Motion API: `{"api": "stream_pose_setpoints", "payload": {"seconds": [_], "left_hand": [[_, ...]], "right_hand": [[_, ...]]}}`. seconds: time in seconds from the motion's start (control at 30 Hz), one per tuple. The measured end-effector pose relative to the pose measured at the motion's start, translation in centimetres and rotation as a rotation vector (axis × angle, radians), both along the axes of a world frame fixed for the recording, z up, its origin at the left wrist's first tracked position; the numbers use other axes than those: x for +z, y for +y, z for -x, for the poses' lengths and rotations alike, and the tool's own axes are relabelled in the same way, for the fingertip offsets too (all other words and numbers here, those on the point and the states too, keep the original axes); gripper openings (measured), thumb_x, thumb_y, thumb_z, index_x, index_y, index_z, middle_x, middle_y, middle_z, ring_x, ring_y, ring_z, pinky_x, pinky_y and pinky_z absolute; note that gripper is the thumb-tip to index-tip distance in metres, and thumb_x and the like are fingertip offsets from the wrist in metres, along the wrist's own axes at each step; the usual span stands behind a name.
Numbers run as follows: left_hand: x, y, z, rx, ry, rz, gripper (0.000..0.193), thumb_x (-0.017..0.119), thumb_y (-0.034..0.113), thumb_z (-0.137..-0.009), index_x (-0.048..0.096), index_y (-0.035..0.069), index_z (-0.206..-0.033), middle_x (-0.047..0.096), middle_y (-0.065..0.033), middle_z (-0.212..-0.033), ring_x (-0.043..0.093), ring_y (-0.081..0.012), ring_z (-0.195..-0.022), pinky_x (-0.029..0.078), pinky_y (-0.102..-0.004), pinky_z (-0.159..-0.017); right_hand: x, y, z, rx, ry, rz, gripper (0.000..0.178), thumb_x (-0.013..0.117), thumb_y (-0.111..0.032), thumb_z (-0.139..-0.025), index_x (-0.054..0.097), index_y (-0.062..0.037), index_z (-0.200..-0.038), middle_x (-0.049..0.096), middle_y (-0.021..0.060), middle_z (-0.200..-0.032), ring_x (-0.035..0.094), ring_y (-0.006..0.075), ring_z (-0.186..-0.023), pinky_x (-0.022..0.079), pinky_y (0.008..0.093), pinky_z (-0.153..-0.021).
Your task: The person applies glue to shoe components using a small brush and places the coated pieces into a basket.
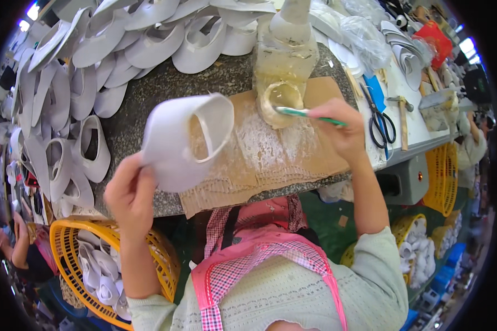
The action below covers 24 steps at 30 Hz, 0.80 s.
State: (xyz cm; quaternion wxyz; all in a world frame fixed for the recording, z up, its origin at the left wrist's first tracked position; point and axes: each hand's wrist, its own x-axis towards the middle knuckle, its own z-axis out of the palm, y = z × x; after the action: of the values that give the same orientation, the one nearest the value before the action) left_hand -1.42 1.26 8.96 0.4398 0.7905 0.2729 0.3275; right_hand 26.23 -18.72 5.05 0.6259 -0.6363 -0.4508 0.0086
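My left hand (130, 196) grips the edge of a white shoe upper (171, 138), thumb and fingers pinched on its left end. The upper is held tilted above a torn sheet of brown cardboard (259, 146), its oval opening facing right. My right hand (341, 132) is closed round a slim green-handled brush (298, 112). The brush's tip reaches into the mouth of a glue-crusted pot (268, 110); its bristles are hidden there. Dried whitish glue smears the cardboard under both hands.
Many white uppers (199, 47) lie overlapped along the table's far and left sides. Black-handled scissors (382, 129) and a hammer (403, 118) lie on the right-hand bench. A yellow basket (61, 243) of white uppers stands lower left; another yellow basket (440, 179) is at right.
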Motion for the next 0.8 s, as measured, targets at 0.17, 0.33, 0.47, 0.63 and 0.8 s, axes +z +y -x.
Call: {"api": "stream_pose_setpoints", "payload": {"seconds": [0.17,0.33,0.47,0.63,0.8], "left_hand": [[-0.4,1.9,-2.3,-0.133,0.159,0.025,0.019,0.048,0.000,-0.080,0.058,-0.002,-0.096,0.051,0.0006,-0.064,0.044,-0.0019,-0.059,0.037,-0.0189,-0.051],[2.0,2.2,-5.7,-0.315,0.352,-0.173,0.022,0.045,0.003,-0.075,0.057,-0.003,-0.093,0.055,-0.0170,-0.065,0.056,-0.0233,-0.055,0.043,-0.0291,-0.054],[1.4,2.8,-6.2,-0.342,0.317,-0.183,0.020,0.046,0.003,-0.078,0.055,-0.003,-0.095,0.046,-0.0067,-0.059,0.041,-0.0069,-0.055,0.037,-0.0224,-0.052],[0.7,2.8,-5.8,-0.286,0.422,-0.127,0.023,0.046,0.003,-0.075,0.056,-0.002,-0.095,0.056,-0.0201,-0.073,0.057,-0.0308,-0.062,0.045,-0.0323,-0.058],[1.0,2.4,-3.4,-0.256,0.277,-0.212,0.033,0.046,-0.002,-0.074,0.055,0.002,-0.106,0.058,-0.0182,-0.079,0.056,-0.0285,-0.062,0.045,-0.0302,-0.059]], "right_hand": [[-1.7,-2.3,1.2,-0.041,0.234,0.146,0.013,0.059,0.001,-0.077,0.062,0.0001,-0.090,0.062,0.0071,-0.082,0.058,0.0115,-0.072,0.047,0.0220,-0.062],[-2.6,4.3,5.9,0.325,-0.011,0.086,0.019,0.062,0.004,-0.071,0.063,-0.0037,-0.088,0.061,0.0086,-0.077,0.058,0.0174,-0.064,0.045,0.0255,-0.055],[-4.6,8.1,5.2,0.202,-0.379,0.016,0.023,0.063,0.003,-0.066,0.064,-0.0077,-0.087,0.060,0.0089,-0.076,0.058,0.0213,-0.064,0.045,0.0280,-0.055],[-4.5,5.2,5.5,0.438,-0.355,0.290,0.022,0.063,0.001,-0.067,0.064,-0.0099,-0.086,0.060,0.0085,-0.075,0.059,0.0221,-0.067,0.046,0.0281,-0.058],[-0.3,3.9,3.4,0.348,0.038,0.137,0.016,0.061,0.002,-0.071,0.064,-0.0059,-0.086,0.061,0.0071,-0.075,0.059,0.0184,-0.065,0.045,0.0270,-0.057]]}}
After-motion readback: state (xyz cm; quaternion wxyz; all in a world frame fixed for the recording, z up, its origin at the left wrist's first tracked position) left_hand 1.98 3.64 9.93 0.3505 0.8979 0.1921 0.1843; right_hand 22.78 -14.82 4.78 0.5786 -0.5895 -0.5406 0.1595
